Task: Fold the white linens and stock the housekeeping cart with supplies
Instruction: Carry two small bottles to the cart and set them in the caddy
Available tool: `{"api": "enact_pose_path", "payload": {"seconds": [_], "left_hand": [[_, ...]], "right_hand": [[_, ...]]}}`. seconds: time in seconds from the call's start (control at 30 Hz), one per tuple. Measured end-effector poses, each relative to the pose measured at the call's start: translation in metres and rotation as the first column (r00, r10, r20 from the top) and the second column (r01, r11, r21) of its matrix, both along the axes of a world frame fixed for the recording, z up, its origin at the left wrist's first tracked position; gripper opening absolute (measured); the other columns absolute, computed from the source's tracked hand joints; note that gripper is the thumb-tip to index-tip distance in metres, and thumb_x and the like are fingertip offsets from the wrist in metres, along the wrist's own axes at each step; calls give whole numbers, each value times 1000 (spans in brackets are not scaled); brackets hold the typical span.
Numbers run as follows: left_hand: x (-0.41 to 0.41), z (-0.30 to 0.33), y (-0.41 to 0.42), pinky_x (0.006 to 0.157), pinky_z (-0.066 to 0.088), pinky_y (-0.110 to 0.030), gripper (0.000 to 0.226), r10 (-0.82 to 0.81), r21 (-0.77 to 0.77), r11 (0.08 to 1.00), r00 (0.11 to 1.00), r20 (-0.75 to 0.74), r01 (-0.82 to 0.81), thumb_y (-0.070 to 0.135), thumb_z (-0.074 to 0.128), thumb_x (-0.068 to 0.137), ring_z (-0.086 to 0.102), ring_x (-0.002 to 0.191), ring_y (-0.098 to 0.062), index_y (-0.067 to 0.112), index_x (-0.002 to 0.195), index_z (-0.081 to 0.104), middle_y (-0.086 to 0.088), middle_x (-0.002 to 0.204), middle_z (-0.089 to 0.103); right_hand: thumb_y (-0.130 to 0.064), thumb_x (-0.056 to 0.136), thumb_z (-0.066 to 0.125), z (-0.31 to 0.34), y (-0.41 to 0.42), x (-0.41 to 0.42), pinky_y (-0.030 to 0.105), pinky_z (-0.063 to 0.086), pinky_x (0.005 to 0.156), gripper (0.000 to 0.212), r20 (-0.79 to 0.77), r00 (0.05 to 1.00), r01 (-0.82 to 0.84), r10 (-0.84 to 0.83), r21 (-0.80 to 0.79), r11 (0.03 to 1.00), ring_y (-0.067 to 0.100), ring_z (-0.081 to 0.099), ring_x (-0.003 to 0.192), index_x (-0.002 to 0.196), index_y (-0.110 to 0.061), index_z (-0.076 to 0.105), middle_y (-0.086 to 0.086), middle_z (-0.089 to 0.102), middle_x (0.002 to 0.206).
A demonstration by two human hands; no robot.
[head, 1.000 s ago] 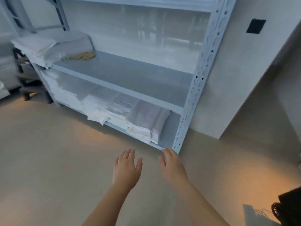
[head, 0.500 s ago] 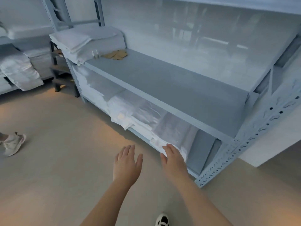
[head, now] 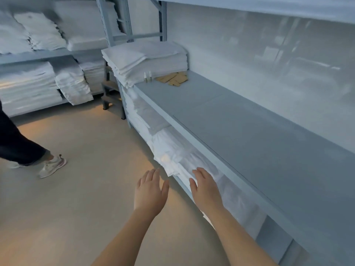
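White linens [head: 172, 156] lie packed along the bottom level of a grey metal rack, some in clear wrapping. My right hand [head: 206, 189] hovers palm down in front of those linens, fingers straight, holding nothing. My left hand [head: 150, 191] is stretched out flat over the floor just left of the rack, also empty. On the middle shelf [head: 240, 127], a stack of folded white linens [head: 146, 62] sits at the far end. Beside it stand two small bottles [head: 148, 76] and a pile of tan packets [head: 172, 79]. No cart is in view.
A second rack [head: 48, 73] at the back left holds more white linen stacks. A person's leg in dark trousers and a white sneaker [head: 51, 166] are on the beige floor at the left. A low stool [head: 111, 95] stands between the racks.
The view has swung left and closer along the rack. My right hand now reaches over the bottom-shelf linens. A person's leg has stepped further into view at the left.
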State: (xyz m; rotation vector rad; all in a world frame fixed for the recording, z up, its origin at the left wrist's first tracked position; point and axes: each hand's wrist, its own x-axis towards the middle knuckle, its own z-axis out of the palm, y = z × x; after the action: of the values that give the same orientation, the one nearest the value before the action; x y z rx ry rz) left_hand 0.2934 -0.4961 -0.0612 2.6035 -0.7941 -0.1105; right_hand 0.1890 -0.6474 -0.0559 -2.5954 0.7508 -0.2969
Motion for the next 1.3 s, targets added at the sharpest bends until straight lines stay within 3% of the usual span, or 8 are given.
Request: {"api": "enact_pose_path", "payload": {"seconds": [0.23, 0.53, 0.83, 1.17, 1.3], "left_hand": [[83, -5, -23, 116, 19, -34, 57, 106, 21, 994, 994, -29, -105, 48, 29, 99, 22, 143, -15, 19, 148, 29, 3, 154, 30], [250, -17, -32, 117, 15, -34, 58, 136, 27, 990, 990, -31, -135, 49, 26, 99, 17, 145, -15, 19, 149, 27, 3, 155, 28], [439, -8, -38, 116, 13, -33, 58, 64, 48, 997, 998, -16, -63, 50, 26, 99, 19, 144, -16, 19, 149, 27, 2, 155, 29], [562, -16, -100, 118, 16, -35, 59, -54, 35, 998, 998, -41, 55, 49, 27, 99, 17, 145, -14, 20, 150, 25, 4, 156, 27], [615, -20, -136, 117, 16, -33, 59, -78, 33, 996, 996, -36, 79, 50, 28, 99, 17, 145, -13, 21, 150, 25, 5, 156, 26]], "right_hand": [[-32, 102, 37, -14, -27, 104, 25, 27, 111, 42, -30, 993, -114, 115, 43, 993, 14, 32, 138, 140, -15, 45, -1, 37, 150], [-32, 102, 36, -30, -34, 279, 25, 26, 111, 42, -33, 985, -167, 168, 43, 985, 14, 32, 138, 139, -15, 46, 0, 38, 149], [-34, 102, 38, -18, -30, 456, 24, 30, 109, 41, -8, 997, -81, 82, 72, 994, 13, 35, 136, 138, -18, 48, -3, 39, 148], [-32, 102, 37, -24, -78, 572, 25, 30, 108, 38, -31, 998, 48, -45, 84, 995, 14, 38, 133, 136, -19, 48, -4, 40, 146], [-32, 102, 36, -34, -115, 623, 28, 26, 111, 41, -45, 998, 54, -49, 122, 991, 15, 31, 138, 139, -17, 44, -3, 35, 150]]}}
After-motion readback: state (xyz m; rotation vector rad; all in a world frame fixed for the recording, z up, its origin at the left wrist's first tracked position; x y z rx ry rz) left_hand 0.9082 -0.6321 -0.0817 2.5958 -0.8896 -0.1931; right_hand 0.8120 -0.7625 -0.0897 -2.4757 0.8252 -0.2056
